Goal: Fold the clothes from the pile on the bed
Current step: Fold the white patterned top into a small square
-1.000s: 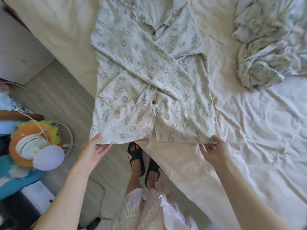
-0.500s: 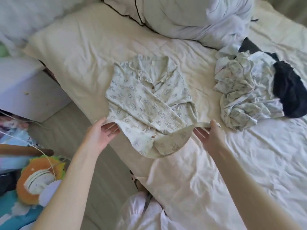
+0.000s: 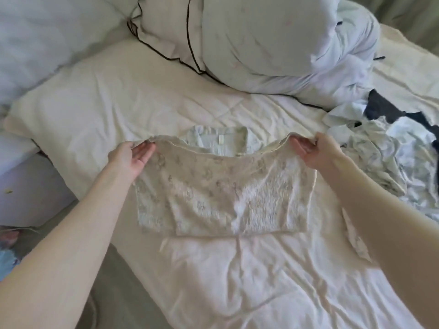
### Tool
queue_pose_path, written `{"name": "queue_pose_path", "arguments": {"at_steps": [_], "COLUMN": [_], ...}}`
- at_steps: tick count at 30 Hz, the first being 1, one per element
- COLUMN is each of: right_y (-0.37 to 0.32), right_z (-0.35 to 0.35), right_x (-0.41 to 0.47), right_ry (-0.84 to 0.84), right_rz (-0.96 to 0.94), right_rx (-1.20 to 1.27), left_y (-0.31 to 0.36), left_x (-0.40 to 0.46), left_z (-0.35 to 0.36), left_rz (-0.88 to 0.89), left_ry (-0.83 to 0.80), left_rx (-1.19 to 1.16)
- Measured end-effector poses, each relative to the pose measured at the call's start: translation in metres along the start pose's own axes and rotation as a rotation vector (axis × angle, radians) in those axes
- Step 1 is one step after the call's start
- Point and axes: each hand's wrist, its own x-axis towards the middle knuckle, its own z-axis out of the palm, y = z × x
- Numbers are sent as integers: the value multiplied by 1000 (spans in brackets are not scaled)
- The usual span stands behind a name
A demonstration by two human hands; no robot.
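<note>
Bed | shirt hem now folded up | hands pinching corners

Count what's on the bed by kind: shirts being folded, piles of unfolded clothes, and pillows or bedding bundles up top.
Printed shirt being folded, its hem held by the left hand and right hand: 1
Pile of unfolded clothes: 1
Pillows or bedding bundles at the head: 2
Total: 4
</note>
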Motion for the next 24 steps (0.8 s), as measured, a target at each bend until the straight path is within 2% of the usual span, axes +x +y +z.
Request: {"name": "queue_pose_path", "arguments": {"at_steps": [3,6,10,12,14,16,18,20,22,24], "right_y": [-4,9,49,76,106,128,137,139,136,135], "right_z": [23,28,5,-15,-43,-71,-94,-110,-121,-125], "right_x": [46,73,84,77,69,63,62,70,79,82], "right_ry": [0,-114,-65,37,184,266,289,374,374,334], "right_rz": [25,18,65,34,-96,-281,-381,-341,-170,-55], "right_rx": [92,89,-25,-172,-429,-720,-1025,-1241,-1261,-1217], "left_y": [1,-7,-34,-57,-81,-102,-116,-121,-119,-121], "left_x": [47,77,89,84,72,58,47,42,38,39], "left_z": [18,26,3,-29,-66,-99,-119,-124,-121,-121], "left_rz": [-2,13,146,282,349,359,338,377,500,585], "left_ry": [-25,-65,17,109,200,235,217,171,181,282], "left_rx": [41,150,462,638,764,842,916,977,1045,1094]}}
